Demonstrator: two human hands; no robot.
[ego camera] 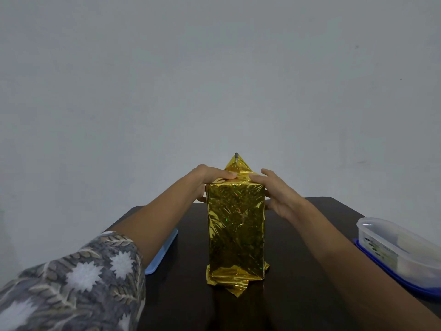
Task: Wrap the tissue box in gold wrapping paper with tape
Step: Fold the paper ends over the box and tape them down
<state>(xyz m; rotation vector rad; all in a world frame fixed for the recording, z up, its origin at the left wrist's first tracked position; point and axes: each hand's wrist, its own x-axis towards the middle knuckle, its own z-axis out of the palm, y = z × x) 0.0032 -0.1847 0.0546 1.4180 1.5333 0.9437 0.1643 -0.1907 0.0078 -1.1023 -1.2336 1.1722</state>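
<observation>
The tissue box (235, 225) stands on end on the dark table (298, 271), covered in shiny gold wrapping paper. At its top a triangular paper flap (236, 164) points up. A folded flap of paper sticks out from under its near bottom edge. My left hand (210, 177) grips the top left corner, thumb lying on the top fold. My right hand (276, 189) presses the top right corner and side, fingers spread. No tape is in view.
A light blue tray (164, 249) lies on the table to the left, partly under my left arm. A clear plastic container (396, 247) on a dark blue lid sits at the right edge. A plain grey wall is behind.
</observation>
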